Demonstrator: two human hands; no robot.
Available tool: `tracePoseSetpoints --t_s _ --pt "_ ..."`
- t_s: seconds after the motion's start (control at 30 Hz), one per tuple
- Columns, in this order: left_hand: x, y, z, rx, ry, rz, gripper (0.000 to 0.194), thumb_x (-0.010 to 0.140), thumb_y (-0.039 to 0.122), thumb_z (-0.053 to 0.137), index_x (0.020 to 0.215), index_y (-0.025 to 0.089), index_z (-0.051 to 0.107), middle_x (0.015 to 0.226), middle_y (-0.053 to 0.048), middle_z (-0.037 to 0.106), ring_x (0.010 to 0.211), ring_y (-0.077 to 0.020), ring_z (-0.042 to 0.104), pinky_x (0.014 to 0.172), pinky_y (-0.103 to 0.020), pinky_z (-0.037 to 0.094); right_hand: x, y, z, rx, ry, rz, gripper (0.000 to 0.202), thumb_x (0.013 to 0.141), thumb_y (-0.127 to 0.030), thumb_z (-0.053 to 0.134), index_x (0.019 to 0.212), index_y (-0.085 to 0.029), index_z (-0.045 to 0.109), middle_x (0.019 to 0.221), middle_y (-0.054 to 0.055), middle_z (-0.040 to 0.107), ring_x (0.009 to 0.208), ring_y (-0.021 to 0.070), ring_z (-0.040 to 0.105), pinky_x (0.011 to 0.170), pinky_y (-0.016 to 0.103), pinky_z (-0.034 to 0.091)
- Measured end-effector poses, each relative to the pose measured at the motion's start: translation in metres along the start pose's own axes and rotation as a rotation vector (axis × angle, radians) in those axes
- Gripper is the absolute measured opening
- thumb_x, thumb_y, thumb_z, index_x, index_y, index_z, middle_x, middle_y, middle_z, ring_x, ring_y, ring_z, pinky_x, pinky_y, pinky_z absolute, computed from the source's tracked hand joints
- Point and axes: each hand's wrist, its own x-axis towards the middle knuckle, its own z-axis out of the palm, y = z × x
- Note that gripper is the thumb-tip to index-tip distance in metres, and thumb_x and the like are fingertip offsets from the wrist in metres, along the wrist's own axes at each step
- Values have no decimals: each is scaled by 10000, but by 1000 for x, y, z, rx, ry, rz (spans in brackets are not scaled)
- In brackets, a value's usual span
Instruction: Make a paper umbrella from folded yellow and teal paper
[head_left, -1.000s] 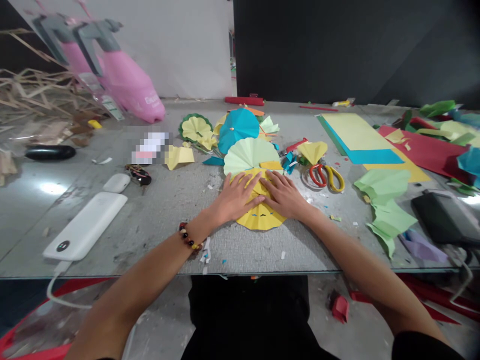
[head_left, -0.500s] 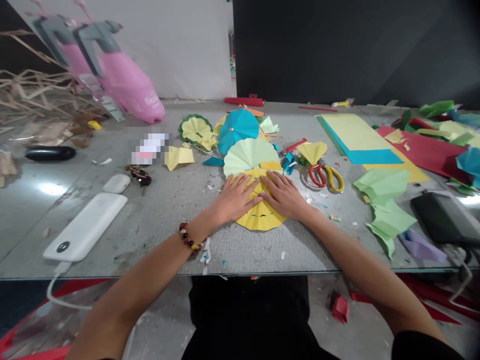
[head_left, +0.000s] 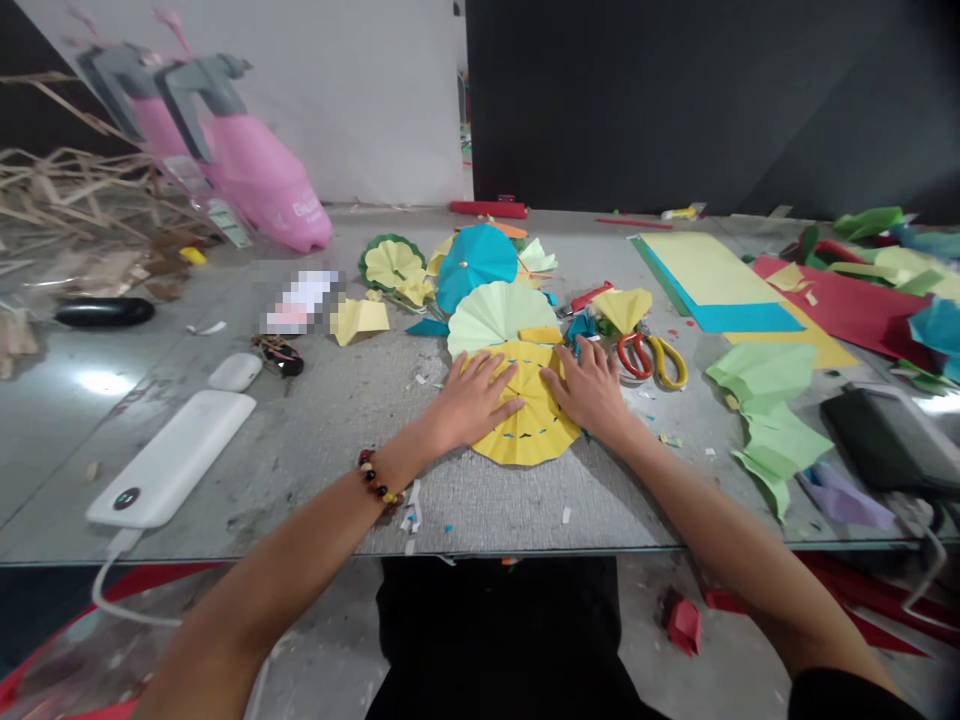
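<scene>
A round yellow pleated paper disc (head_left: 525, 440) with small cut slits lies flat on the table in front of me. My left hand (head_left: 474, 400) rests on its left side, fingers spread over the paper. At the disc's right edge lies my right hand (head_left: 592, 392), fingers outstretched, the thumb side touching the paper. Just behind sits a pale green pleated disc (head_left: 499, 315), partly covered by the yellow one. Farther back is a blue paper parasol shape (head_left: 478, 262). Red-handled scissors (head_left: 634, 356) and yellow-handled scissors (head_left: 667, 362) lie to the right of my right hand.
A white power bank (head_left: 176, 460) with a cable lies at the left, pink spray bottles (head_left: 266, 180) behind it. Coloured paper sheets (head_left: 720, 270) and crumpled green paper (head_left: 776, 420) lie at the right, near a black device (head_left: 892, 435). The table edge (head_left: 525, 552) runs close to me.
My right hand has slid to the right, from the disc's middle to its edge, uncovering more yellow paper. My left hand stays almost in place.
</scene>
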Motion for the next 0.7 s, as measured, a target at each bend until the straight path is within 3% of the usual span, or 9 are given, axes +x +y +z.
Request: tracePoseSetpoints --t_s 0.33,0.7 --pt "0 1 -1 13 1 -2 656 1060 583 313 1543 159 445 1621 -163 412 1524 -355 326 1260 -613 219 1 1 -2 46 29 -8 551 1023 -533 389 1408 -174 552 1560 259 412 1428 455 398 1022 680 456" --pt "0 0 0 -8 -7 -8 661 1060 592 290 1552 174 430 1624 -164 404 1528 -356 316 1254 -628 209 1 0 -4 62 30 5 537 1016 -531 419 1396 -181 568 1564 252 418 1424 463 411 1023 689 446"
